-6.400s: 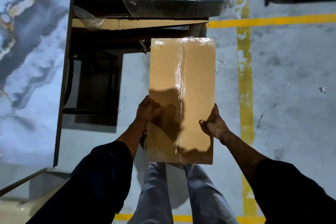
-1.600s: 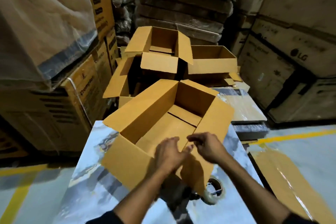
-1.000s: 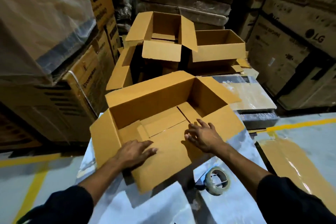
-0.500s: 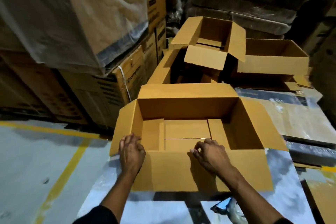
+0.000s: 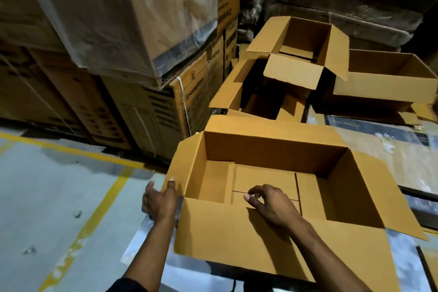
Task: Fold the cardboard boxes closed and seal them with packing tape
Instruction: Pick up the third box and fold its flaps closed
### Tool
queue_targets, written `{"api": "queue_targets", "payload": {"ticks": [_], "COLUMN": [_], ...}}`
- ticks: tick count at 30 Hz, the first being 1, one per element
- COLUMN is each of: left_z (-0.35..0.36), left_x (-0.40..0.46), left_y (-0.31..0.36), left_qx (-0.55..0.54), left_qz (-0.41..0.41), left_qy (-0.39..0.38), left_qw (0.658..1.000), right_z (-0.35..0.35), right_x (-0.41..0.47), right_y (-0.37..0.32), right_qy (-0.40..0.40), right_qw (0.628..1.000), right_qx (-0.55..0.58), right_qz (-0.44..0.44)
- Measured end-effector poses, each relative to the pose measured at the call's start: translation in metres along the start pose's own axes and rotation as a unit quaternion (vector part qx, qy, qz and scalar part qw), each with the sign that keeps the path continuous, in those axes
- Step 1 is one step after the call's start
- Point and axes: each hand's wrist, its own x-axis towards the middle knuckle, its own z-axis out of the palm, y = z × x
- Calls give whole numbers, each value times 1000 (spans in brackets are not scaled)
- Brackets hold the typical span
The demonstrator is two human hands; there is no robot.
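Note:
An open brown cardboard box [image 5: 239,239] stands on the marbled table top, all its top flaps spread outward and its inside bare. My left hand [image 5: 159,201] is at the box's left end, fingers straight and touching the lower edge of the left flap [image 5: 183,163]. My right hand [image 5: 270,205] rests over the near rim above the near flap, fingers loosely curled, holding nothing. No tape roll shows in this view.
Several more open boxes [image 5: 305,54] are piled behind. Stacked printed cartons [image 5: 166,106] and a plastic-wrapped pallet load [image 5: 113,12] stand at the left. A wrapped flat carton [image 5: 379,144] lies at the right. Grey floor with yellow lines [image 5: 94,216] lies at the left.
My left hand slid off the near flap to the box's left end and now touches the left flap. My right hand stays at the near rim. The view swung left, losing the tape roll.

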Motion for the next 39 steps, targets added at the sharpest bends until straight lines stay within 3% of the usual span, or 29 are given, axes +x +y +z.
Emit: {"api": "queue_targets", "payload": {"ticks": [2,3,5,7,9,12,15,17,20,22,24,26,28,30,32,36,37,39], "left_z": [-4,-6,-8,-12,-16,-13,14,42,71,73,65,52,82,86,88,81,81,82], "left_x": [14,18,19,6,-19,-70,-118,-138,-149,-143,-130,-116,-149,-152,-152,-153,-152,-150], "left_y": [-3,-2,6,22,38,48,43,29,5,-6,-14,-16,-2,2,5,15,20,26], "left_qx": [-141,-228,-343,-354,-319,-222,-47,141,320,370,386,400,422,423,424,438,436,432], "left_qz": [-195,-238,-242,-166,-32,171,300,360,401,383,364,337,381,378,369,338,334,326], "left_qy": [-56,-84,-85,-29,8,-18,-82,-117,-153,-166,-152,-149,-181,-175,-178,-209,-215,-230], "left_qw": [969,940,903,920,947,960,949,915,845,830,834,839,802,805,808,807,808,809], "right_z": [13,18,23,21,18,16,15,10,0,0,-7,-18,-48,-57,-54,-25,-20,-18], "right_x": [-4,-5,-7,-10,-11,-13,-20,-31,-52,-61,-66,-66,-101,-101,-103,-127,-133,-139], "right_y": [0,1,3,3,4,10,27,49,87,100,106,114,160,166,159,148,147,144], "right_qy": [17,19,19,22,32,53,109,186,323,397,404,380,436,487,521,507,485,325], "right_qw": [999,999,999,998,996,993,990,979,920,860,812,766,672,658,680,790,831,929], "right_qx": [37,44,43,55,84,103,79,34,-1,44,155,285,382,411,390,243,174,6], "right_qz": [10,15,17,13,16,21,39,81,222,317,392,432,461,401,336,243,210,177]}}
